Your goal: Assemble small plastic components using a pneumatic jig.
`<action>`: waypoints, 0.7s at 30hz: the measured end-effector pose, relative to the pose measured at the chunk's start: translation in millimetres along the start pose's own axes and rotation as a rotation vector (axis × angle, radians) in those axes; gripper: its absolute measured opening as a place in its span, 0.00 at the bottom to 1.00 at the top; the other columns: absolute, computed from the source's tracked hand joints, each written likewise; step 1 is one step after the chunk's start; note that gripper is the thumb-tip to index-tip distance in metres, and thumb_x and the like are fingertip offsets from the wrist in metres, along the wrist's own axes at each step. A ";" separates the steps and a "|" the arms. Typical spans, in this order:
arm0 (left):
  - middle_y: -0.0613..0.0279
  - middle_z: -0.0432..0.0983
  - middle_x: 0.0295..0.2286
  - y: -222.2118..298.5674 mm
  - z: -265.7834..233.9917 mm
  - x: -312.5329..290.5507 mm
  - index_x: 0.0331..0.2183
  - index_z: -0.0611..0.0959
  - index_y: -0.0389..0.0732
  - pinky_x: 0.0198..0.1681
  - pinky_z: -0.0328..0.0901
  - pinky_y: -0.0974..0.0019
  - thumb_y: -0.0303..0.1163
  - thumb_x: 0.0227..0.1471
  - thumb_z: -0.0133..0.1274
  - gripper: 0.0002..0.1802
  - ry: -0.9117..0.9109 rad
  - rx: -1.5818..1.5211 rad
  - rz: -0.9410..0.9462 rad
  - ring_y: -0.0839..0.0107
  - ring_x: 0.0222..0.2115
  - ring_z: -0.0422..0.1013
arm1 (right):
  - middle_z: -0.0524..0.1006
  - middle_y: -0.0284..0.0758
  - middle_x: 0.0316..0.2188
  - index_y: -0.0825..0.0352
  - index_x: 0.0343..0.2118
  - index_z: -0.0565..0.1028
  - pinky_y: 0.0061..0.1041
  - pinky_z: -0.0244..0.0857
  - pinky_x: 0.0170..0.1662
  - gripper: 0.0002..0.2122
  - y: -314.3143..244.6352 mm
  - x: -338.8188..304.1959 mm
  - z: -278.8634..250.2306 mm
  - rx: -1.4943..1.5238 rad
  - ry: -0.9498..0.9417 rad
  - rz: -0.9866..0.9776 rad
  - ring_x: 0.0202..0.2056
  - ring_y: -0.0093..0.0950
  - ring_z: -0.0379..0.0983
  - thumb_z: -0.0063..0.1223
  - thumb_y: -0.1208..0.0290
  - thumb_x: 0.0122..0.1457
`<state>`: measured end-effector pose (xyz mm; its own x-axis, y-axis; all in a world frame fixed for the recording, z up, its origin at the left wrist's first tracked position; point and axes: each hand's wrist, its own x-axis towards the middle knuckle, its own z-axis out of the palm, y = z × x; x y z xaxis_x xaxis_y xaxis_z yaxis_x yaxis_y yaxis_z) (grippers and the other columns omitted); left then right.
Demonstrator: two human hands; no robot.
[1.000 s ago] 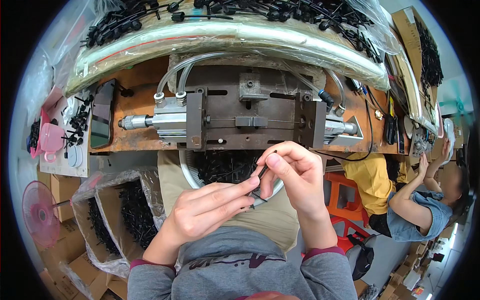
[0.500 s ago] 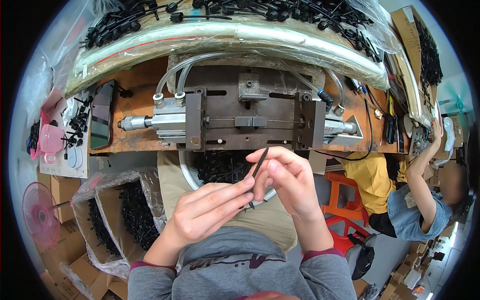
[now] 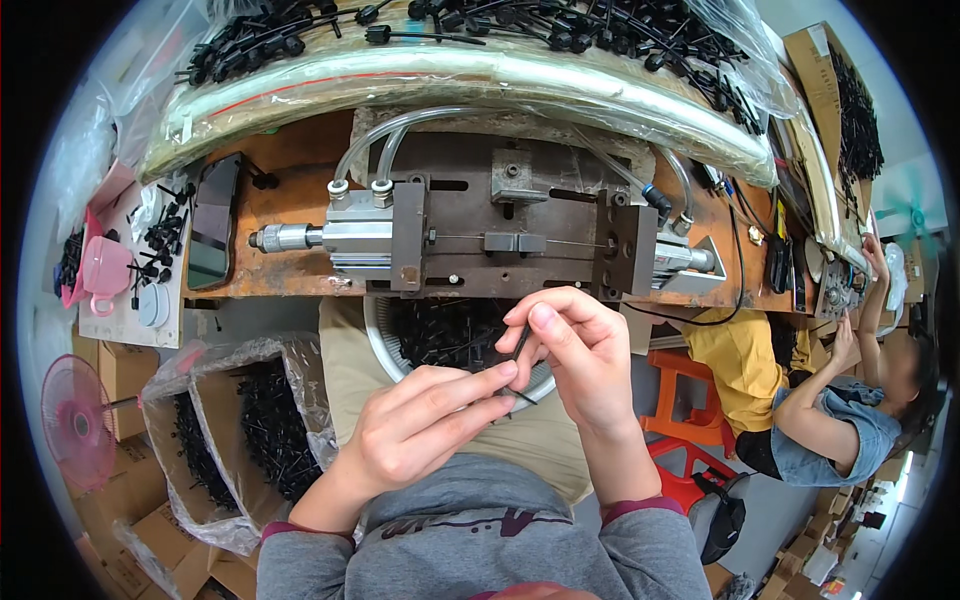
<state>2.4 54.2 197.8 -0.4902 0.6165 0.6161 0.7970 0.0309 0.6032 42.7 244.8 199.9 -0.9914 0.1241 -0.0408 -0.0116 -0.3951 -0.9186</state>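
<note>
Above my lap, both hands meet over a slim black plastic rod [image 3: 521, 344]. My right hand [image 3: 578, 352] has its thumb and fingers closed around the rod's upper part. My left hand [image 3: 425, 425] pinches lower down, its fingertips pressed together near the right fingers. Thin black ends poke out below the left fingertips; whether they belong to one piece or two, I cannot tell. Directly beneath my hands a round white basket [image 3: 377, 340] holds many black parts [image 3: 440, 328].
Ahead on the wooden bench is a metal fixture [image 3: 515, 265] with air cylinders [image 3: 360, 235] and clear hoses. Black parts lie heaped behind it. A phone [image 3: 213, 225] and pink cup [image 3: 105, 272] are left, above plastic-lined boxes [image 3: 270, 430]. A co-worker [image 3: 825, 420] sits right, near stools [image 3: 685, 395].
My right fingers have closed further over the rod, and less of its upper end shows. A thin end now points right below my fingertips. The view has shifted slightly. The co-worker's hands have moved.
</note>
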 end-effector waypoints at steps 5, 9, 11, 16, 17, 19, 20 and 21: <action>0.56 0.80 0.41 -1.1 -1.8 -5.4 0.32 0.86 0.36 0.35 0.74 0.66 0.23 0.32 0.66 0.17 0.027 -0.043 0.059 0.63 0.35 0.77 | 0.79 0.42 0.28 0.75 0.38 0.75 0.19 0.69 0.25 0.09 -1.4 -0.1 6.0 -0.123 0.165 -0.154 0.20 0.22 0.74 0.45 0.73 0.67; 0.56 0.79 0.42 1.9 -11.9 -12.4 0.32 0.87 0.38 0.35 0.74 0.67 0.25 0.31 0.68 0.17 0.063 -0.014 0.034 0.63 0.36 0.77 | 0.79 0.43 0.29 0.75 0.39 0.74 0.18 0.68 0.25 0.11 -13.2 13.3 11.2 -0.080 0.199 -0.298 0.20 0.22 0.73 0.44 0.72 0.68; 0.56 0.78 0.43 3.1 -23.2 -15.6 0.32 0.87 0.40 0.36 0.74 0.68 0.25 0.31 0.69 0.17 0.140 0.060 0.000 0.63 0.36 0.77 | 0.78 0.42 0.32 0.75 0.40 0.75 0.18 0.71 0.27 0.09 -15.7 21.7 30.0 -0.123 0.109 -0.311 0.24 0.23 0.75 0.46 0.74 0.66; 0.57 0.77 0.41 8.1 -40.3 -36.0 0.34 0.87 0.40 0.34 0.74 0.69 0.24 0.34 0.68 0.18 0.370 0.122 -0.054 0.67 0.35 0.77 | 0.76 0.38 0.34 0.76 0.42 0.76 0.16 0.70 0.28 0.08 -46.1 80.6 103.3 -0.153 -0.076 -0.804 0.26 0.20 0.74 0.47 0.78 0.65; 0.57 0.77 0.39 11.2 -41.7 -41.6 0.34 0.87 0.41 0.36 0.74 0.69 0.23 0.35 0.69 0.18 0.390 0.109 -0.094 0.68 0.36 0.77 | 0.78 0.38 0.33 0.75 0.43 0.76 0.16 0.69 0.28 0.08 -55.0 97.7 126.0 -0.119 -0.086 -0.988 0.25 0.19 0.74 0.47 0.78 0.65; 0.58 0.77 0.39 17.4 -44.0 -41.1 0.34 0.87 0.41 0.36 0.74 0.70 0.23 0.35 0.69 0.18 0.429 0.121 -0.091 0.68 0.35 0.77 | 0.80 0.37 0.31 0.74 0.40 0.77 0.16 0.68 0.29 0.06 -80.7 129.5 176.2 0.049 -0.089 -1.244 0.23 0.19 0.75 0.51 0.79 0.63; 0.58 0.77 0.39 16.9 -41.2 -36.5 0.34 0.87 0.41 0.36 0.74 0.70 0.22 0.35 0.69 0.18 0.442 0.106 -0.080 0.68 0.35 0.77 | 0.80 0.39 0.32 0.74 0.40 0.76 0.19 0.68 0.31 0.08 -94.8 145.1 193.3 -0.030 -0.095 -1.293 0.26 0.22 0.75 0.53 0.77 0.61; 0.59 0.77 0.38 16.5 -41.4 -40.9 0.34 0.87 0.41 0.35 0.73 0.70 0.23 0.34 0.70 0.18 0.466 0.099 -0.111 0.67 0.34 0.76 | 0.80 0.40 0.33 0.74 0.40 0.76 0.22 0.68 0.34 0.09 -98.9 162.5 213.7 -0.208 -0.109 -1.214 0.29 0.26 0.75 0.55 0.75 0.58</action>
<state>21.0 -3.1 203.5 -0.6616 0.1885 0.7258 0.7498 0.1652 0.6407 -145.0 109.6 368.1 -0.3589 0.2292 0.9048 -0.9201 0.0763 -0.3842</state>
